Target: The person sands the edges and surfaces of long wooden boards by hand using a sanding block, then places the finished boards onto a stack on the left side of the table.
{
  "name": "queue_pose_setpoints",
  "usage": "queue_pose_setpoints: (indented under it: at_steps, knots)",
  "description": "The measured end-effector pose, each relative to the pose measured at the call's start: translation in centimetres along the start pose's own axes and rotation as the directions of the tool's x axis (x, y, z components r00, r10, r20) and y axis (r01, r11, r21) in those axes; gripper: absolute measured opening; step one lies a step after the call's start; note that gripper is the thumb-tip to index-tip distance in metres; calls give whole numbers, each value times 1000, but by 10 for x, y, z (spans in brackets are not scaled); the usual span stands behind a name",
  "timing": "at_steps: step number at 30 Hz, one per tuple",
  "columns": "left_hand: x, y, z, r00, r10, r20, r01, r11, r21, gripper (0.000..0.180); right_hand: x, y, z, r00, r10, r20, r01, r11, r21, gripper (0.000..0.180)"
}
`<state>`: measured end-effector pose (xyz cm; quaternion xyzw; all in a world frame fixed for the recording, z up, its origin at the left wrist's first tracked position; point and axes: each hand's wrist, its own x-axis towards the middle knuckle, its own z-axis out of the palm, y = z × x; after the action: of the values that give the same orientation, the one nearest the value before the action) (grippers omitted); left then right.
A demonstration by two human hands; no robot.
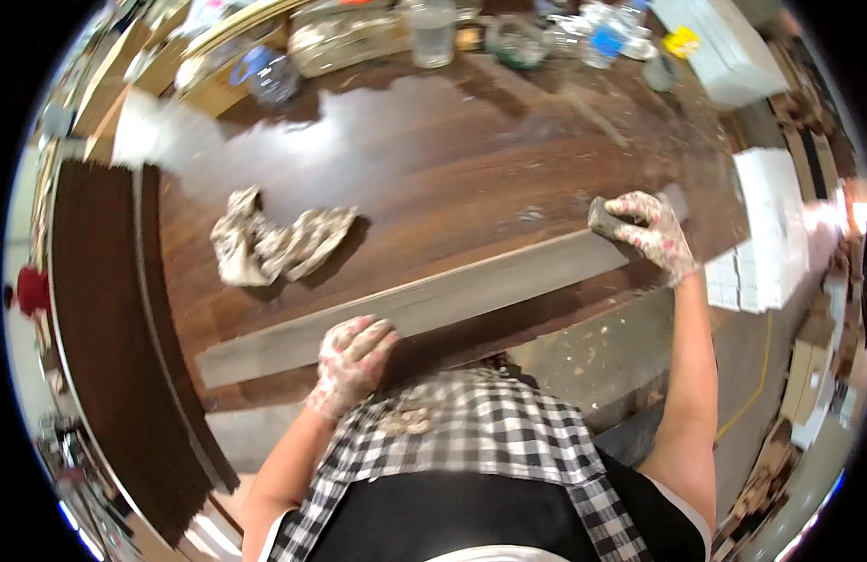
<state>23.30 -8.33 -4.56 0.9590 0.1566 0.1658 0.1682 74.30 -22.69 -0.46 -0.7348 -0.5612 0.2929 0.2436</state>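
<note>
A long, narrow grey board (471,286) lies aslant across the brown table, its right end farther from me than its left. My left hand (354,363), in a white glove with pink flowers, has its fingers curled over the board's near edge, left of the middle. Near the right end, my right hand (656,234), gloved alike, grips a small grey-brown sanding block (603,218) between thumb and fingers. The block rests on or just above the board; its underside is hidden. A crumpled, stained cloth (274,244) lies beyond the board to the left.
The wooden table (433,169) has a water jug (274,77), a clear plastic cup (432,36) and other containers along its far edge. Dark brown panels (96,318) stand at the left. White boxes (771,229) are stacked at the right.
</note>
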Motion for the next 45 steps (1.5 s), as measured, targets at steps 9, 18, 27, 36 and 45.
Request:
queue_pose_setpoints:
  at_steps: [9, 18, 27, 36, 45]
  knots:
    - [-22, -14, 19, 981, 191, 23, -184, 965, -189, 38, 108, -230, 234, 782, -563, 267, 505, 824, 258, 36]
    - [-21, -11, 6, 902, -129, 413, 343, 794, -502, 39, 169, -450, 450, 555, -767, 320, 690, 640, 338, 26]
    - [-45, -6, 15, 987, -129, 93, 157, 716, -680, 40, 103, -450, 463, 167, -949, 267, 986, 164, -33, 20]
    - [-62, -2, 18, 980, -109, 166, 197, 638, -745, 44, 88, -464, 448, 245, -927, 283, 964, 263, 26, 21]
    - [-196, -29, -16, 997, -55, 52, 74, 844, -532, 22, 48, -373, 368, 405, -831, 383, 914, 386, -129, 28]
